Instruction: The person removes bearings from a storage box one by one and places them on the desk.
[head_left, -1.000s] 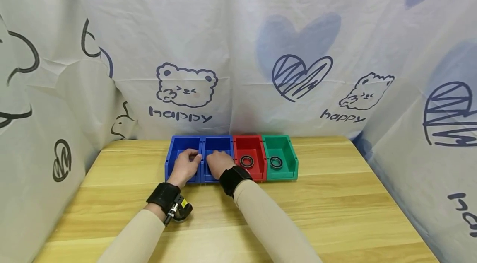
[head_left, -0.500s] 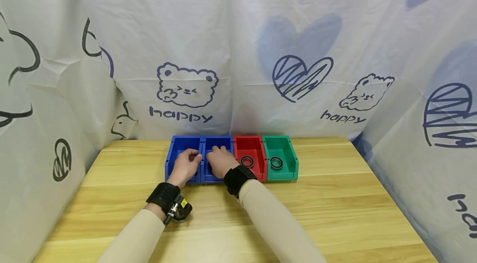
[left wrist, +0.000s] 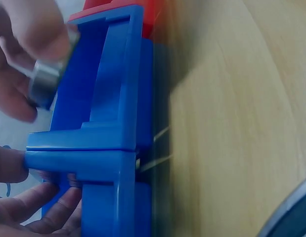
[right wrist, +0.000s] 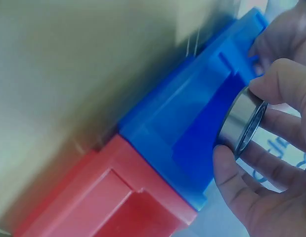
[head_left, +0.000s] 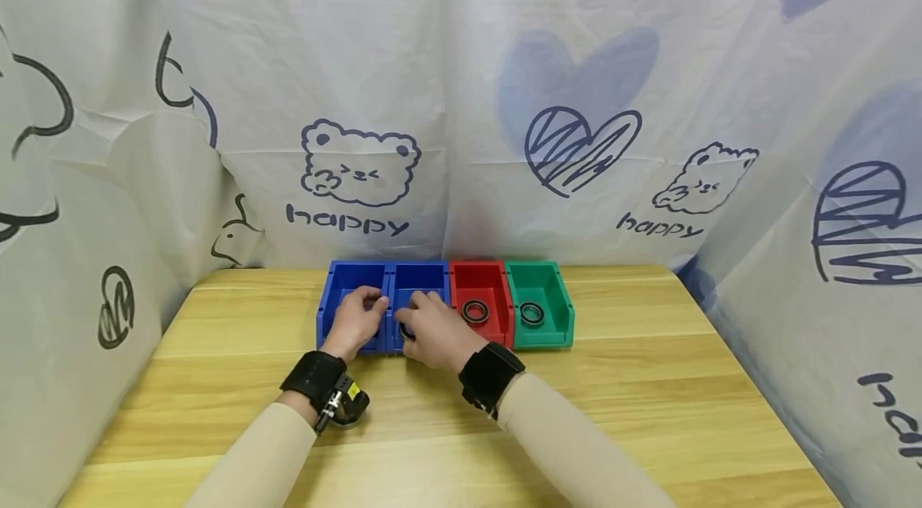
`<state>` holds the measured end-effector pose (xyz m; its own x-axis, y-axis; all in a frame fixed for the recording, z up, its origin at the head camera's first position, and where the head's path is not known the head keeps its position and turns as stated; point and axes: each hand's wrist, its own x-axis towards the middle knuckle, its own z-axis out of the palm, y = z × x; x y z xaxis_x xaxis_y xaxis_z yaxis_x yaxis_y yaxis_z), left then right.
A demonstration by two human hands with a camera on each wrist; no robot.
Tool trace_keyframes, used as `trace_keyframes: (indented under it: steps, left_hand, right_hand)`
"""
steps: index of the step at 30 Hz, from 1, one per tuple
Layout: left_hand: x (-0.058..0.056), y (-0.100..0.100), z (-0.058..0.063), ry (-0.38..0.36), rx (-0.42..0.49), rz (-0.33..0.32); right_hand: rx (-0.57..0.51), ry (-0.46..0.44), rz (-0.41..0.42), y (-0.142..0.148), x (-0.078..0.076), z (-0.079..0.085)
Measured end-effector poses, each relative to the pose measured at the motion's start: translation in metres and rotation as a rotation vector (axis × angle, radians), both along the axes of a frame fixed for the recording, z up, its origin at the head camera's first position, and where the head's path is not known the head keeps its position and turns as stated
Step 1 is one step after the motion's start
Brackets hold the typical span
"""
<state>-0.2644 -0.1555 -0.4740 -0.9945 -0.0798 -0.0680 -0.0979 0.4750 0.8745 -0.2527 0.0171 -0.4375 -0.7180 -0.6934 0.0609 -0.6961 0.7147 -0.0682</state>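
Observation:
My right hand (head_left: 439, 332) pinches a ball bearing (right wrist: 239, 121) between thumb and fingers. The steel outer ring faces the right wrist camera, and the bearing is tilted above the front of the right-hand blue bin (right wrist: 202, 123). In the head view the hand covers most of this bearing. My left hand (head_left: 355, 322) holds the side wall of the left-hand blue bin (left wrist: 101, 168), with bent fingers (left wrist: 59, 210) inside it and a fingertip at the rim. Part of that bin's inside is hidden by the hand.
Right of the blue bins stand a red bin (head_left: 497, 276) and a green bin (head_left: 551, 284). One bearing (head_left: 475, 312) lies in the red bin and another bearing (head_left: 531, 314) in the green. The row stands on a wooden table (head_left: 648, 412) before a printed cloth (head_left: 461, 92).
My right hand has come out of the right-hand blue bin, moving right and towards me, and the bearing in it now shows. The left hand has stayed in place.

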Motion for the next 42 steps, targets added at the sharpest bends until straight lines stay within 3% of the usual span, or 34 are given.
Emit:
trace_keyframes:
  steps: [11,18,28,42]
  left_hand:
    - [0.001,0.0,0.002,-0.015,0.0,0.008]
    - [-0.001,0.002,0.0,-0.023,0.006,0.014]
    - [-0.001,0.001,0.0,-0.02,-0.006,0.015]
    - [-0.001,0.0,-0.001,-0.023,0.0,0.005]
  right_hand:
    - [0.012,-0.012,0.155,0.005,0.038,-0.019]
    - [0.037,-0.039,0.194,0.008,0.053,-0.031]
    - [0.039,-0.048,0.209,0.009,0.063,-0.044]
    - [0.02,-0.072,0.203,0.013,0.064,-0.046]
